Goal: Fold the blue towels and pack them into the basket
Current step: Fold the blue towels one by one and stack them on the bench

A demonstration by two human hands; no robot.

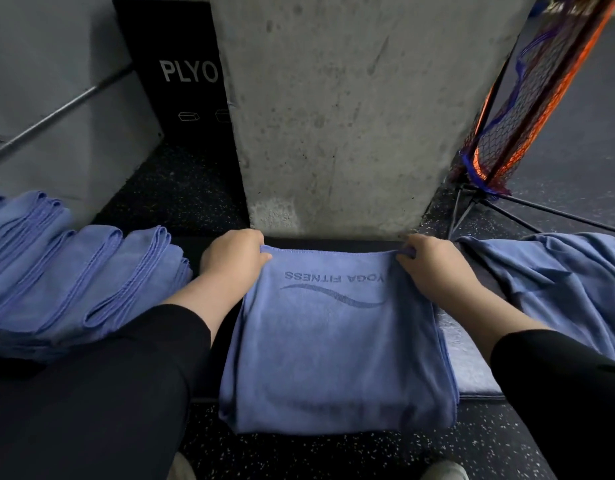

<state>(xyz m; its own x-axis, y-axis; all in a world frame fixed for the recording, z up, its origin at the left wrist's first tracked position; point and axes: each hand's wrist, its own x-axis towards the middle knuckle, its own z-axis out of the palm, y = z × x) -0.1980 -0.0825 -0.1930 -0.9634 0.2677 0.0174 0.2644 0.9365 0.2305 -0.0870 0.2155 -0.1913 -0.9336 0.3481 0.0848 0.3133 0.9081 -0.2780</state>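
Towel far corners pinched by both hands; folded stack left; concrete pillar ahead; netted stand, maybe basket, right.

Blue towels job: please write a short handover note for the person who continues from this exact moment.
Left hand and right hand: each pinches a far corner of the towel in work, which lies part-folded on the bench with its logo up.
Done: folded towels lie stacked on the left.
Left: finish this fold, then the unfolded towels on the right.
Mesh basket stands far right; its inside is not visible.
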